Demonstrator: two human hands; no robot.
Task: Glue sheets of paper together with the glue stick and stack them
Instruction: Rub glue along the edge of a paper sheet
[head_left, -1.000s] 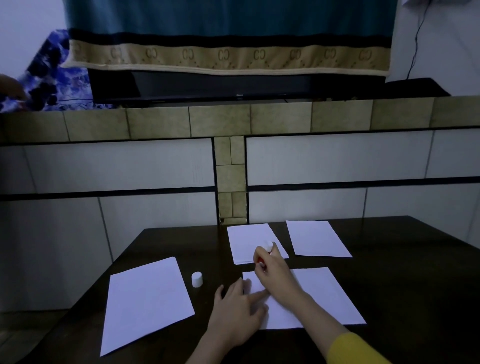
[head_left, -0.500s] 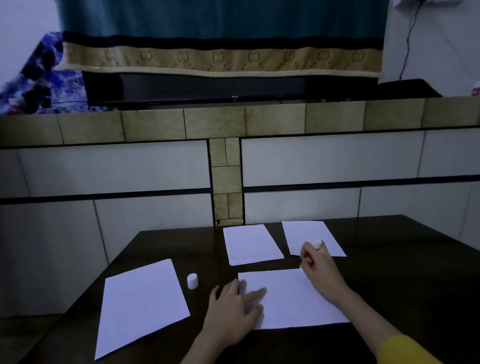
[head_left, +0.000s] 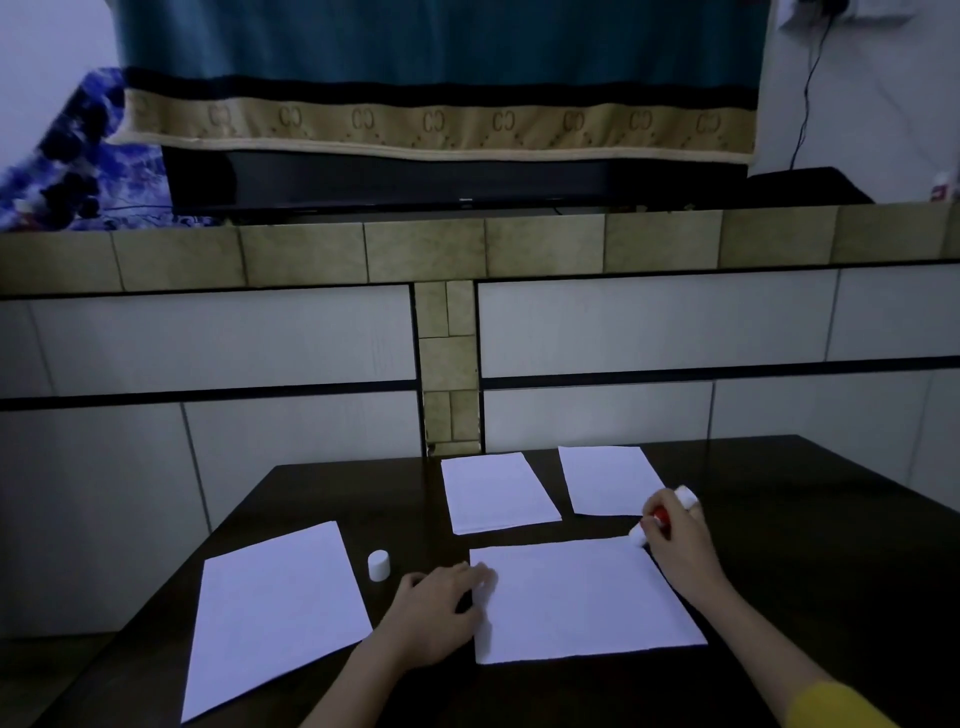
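A white sheet (head_left: 582, 597) lies in front of me on the dark table (head_left: 810, 545). My left hand (head_left: 436, 613) presses flat on the sheet's left edge. My right hand (head_left: 675, 545) grips a red and white glue stick (head_left: 661, 518), its tip touching the sheet's far right corner. The stick's white cap (head_left: 378, 565) stands on the table left of my left hand. Three more white sheets lie around: one at the near left (head_left: 275, 608), one at the far middle (head_left: 496, 491), one at the far right (head_left: 608, 478).
The table's far edge meets a tiled wall (head_left: 447, 364) with a ledge. A dark long device (head_left: 415, 182) sits on that ledge under a teal cloth. The table's left edge runs diagonally close to the near left sheet.
My right hand has slid the glue stick from the sheet's far left corner rightward along the far edge to the far right corner. My left hand has stayed on the left edge.
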